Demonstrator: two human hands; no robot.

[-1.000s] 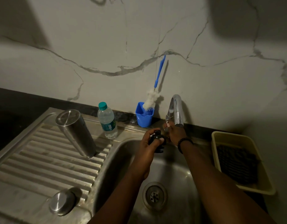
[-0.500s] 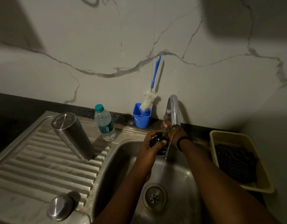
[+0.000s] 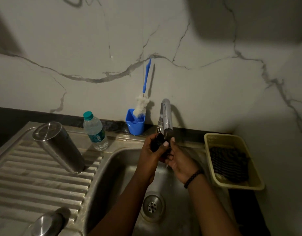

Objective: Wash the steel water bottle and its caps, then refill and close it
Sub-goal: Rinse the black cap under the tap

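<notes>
The ribbed stainless sink point(image 3: 44, 176) is carrying the smooth, upside-down steel bottle point(image 3: 59, 147) well left of the grip. Under the curved chrome tap point(image 3: 166, 116), the left hand point(image 3: 151, 157) and right hand point(image 3: 181, 160) are both clasping the small black cap point(image 3: 158, 142).

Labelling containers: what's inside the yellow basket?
The yellow plastic basket right of the sink holds a dark striped cloth. Whatever lies under the cloth is covered.

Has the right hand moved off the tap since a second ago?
Yes. The right hand has dropped from the tap spout to just below it, cupping the black cap.
</notes>
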